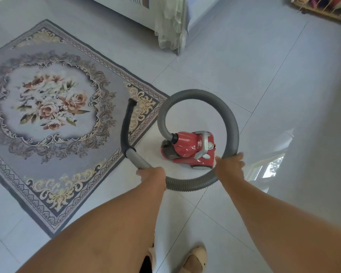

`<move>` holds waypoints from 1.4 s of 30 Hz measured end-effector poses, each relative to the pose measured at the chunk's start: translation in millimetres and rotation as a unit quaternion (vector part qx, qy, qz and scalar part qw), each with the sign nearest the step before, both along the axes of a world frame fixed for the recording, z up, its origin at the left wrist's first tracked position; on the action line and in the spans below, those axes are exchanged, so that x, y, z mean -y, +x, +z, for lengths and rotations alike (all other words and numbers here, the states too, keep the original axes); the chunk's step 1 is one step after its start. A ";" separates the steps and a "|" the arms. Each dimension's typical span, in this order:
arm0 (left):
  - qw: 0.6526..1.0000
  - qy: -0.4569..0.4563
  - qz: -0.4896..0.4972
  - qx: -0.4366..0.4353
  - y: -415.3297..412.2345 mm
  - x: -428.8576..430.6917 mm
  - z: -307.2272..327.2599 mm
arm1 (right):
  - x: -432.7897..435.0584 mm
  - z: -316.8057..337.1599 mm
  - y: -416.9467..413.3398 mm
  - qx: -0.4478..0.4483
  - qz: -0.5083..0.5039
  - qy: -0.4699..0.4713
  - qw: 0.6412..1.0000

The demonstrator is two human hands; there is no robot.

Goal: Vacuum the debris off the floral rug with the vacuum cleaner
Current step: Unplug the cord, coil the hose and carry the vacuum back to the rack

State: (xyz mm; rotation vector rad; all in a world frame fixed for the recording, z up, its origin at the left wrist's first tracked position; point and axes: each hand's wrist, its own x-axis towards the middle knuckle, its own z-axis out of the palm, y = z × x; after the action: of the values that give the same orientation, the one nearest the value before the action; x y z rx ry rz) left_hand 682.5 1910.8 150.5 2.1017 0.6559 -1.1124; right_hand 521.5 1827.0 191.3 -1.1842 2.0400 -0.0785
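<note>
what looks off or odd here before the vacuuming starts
The grey hose curls in a full loop above the red vacuum cleaner instead of running straight. The left hand and right hand both grip it. No debris shows on the floral rug.

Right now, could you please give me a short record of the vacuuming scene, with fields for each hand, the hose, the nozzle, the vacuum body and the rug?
left hand: gripping the grey hose near its nozzle end
right hand: gripping the hose further along its loop
hose: coiled in a near-full loop above the vacuum body
nozzle: dark, curved, its tip over the rug's near corner
vacuum body: red, on the tiled floor beside the rug
floral rug: flat; no debris discernible at this resolution
</note>
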 end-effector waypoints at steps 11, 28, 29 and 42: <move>0.966 -0.023 -0.213 0.147 59.3 29.0 -5.6 | 18.9 -41.5 27.2 -0.144 0.298 0.045 0.942; 0.869 -0.030 -0.434 0.234 116.3 79.5 -71.9 | 60.8 -112.2 51.5 -0.076 0.230 0.180 0.953; 0.863 -0.031 -0.444 0.238 117.2 89.9 -78.9 | 68.3 -120.1 52.0 -0.089 0.219 0.174 0.956; 0.805 -0.014 -0.539 0.249 121.4 184.9 -124.8 | 188.7 -144.3 69.9 -0.191 0.396 -0.057 0.896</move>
State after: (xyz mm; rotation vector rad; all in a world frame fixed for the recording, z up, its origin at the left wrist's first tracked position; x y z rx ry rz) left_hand 803.9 1725.9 25.7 2.5939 -0.9391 -0.9532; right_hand 591.4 1638.2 47.0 -2.1539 1.7100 0.4719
